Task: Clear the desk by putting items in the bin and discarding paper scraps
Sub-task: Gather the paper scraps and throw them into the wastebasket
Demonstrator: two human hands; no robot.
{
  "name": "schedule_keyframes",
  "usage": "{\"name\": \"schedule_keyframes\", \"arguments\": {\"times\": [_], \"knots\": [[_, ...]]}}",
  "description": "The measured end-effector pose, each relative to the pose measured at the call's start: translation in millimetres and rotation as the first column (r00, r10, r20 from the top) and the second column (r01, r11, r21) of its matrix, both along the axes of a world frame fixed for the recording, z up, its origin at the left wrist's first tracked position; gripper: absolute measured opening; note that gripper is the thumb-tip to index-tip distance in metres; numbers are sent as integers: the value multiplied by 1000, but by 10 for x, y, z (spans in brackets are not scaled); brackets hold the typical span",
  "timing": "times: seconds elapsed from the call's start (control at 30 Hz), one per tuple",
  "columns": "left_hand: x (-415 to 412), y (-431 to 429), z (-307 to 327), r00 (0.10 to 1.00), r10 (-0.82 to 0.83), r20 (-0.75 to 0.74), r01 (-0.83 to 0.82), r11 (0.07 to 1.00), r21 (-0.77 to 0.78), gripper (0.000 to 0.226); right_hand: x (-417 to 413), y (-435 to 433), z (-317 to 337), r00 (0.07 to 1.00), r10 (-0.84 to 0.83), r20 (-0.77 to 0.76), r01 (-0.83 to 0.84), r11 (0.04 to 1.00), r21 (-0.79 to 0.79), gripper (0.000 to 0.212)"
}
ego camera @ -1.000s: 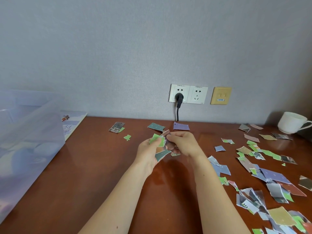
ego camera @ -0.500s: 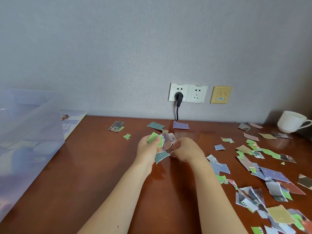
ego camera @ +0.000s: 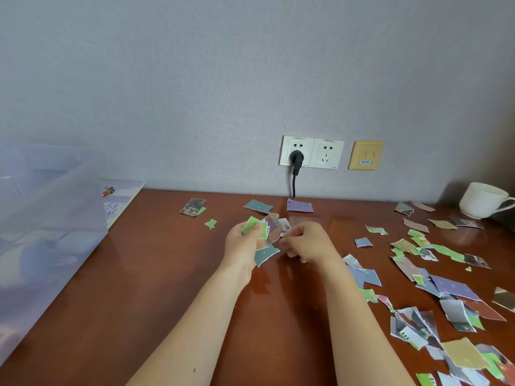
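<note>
- Gripped in left hand (ego camera: 241, 245): bunch of scraps (ego camera: 260, 232), above tabletop (ego camera: 156, 274) middle; pinched at its edge by right hand (ego camera: 310, 243).
- Scattered at right: loose scraps (ego camera: 457, 288), near white mug (ego camera: 482, 200).
- At far left: clear bin (ego camera: 50, 218).

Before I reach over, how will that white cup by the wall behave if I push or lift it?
The white cup looks ceramic, so it is probably stiff, heavyish and breakable if dropped. Upright on the glossy desk, it would likely slide rather than tip when pushed.
</note>
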State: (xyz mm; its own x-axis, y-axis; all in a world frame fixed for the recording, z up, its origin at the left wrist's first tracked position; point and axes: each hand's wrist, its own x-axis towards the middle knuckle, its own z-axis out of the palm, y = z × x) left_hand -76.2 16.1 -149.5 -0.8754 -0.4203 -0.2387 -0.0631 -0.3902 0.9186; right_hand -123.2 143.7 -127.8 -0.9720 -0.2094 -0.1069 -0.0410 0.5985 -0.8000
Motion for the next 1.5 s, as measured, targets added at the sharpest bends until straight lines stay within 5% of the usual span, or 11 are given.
{"name": "schedule_keyframes", "arguments": {"times": [0.1,0.23,0.3,0.4,0.47,0.57,0.83,1.1,1.5], "knots": [[4,-19,16,1000,10,2,-11,996,94,8,25,-48,38,992,-65,110,104,913,-394,13],[1,-43,28,1000,29,6,-29,982,184,4,46,-147,66,978,-121,168,191,842,-504,18],[-11,-41,23,999,38,6,-38,977,209,4,-21,-193,17,984,-141,105,171,901,-399,14],[-33,-47,15,998,63,-8,-59,966,252,7,-178,-296,-71,984,-127,-123,133,990,42,19],[-58,-62,-9,998,69,-11,-63,960,274,5,-266,-380,-77,966,-145,-213,209,924,319,39],[-85,-78,-37,998,58,-22,-49,951,304,16,-334,-495,-51,954,-158,-256,264,846,464,64],[-148,-98,-63,997,79,-19,-65,919,389,30,-435,-664,-190,944,-215,-249,315,809,497,62],[-146,-85,-24,996,83,-35,-61,905,421,20,-495,-711,-299,921,-229,-314,353,831,431,38],[-124,-93,-10,997,71,-42,-47,907,418,26,-477,-695,-358,899,-202,-388,367,831,418,40]]}}
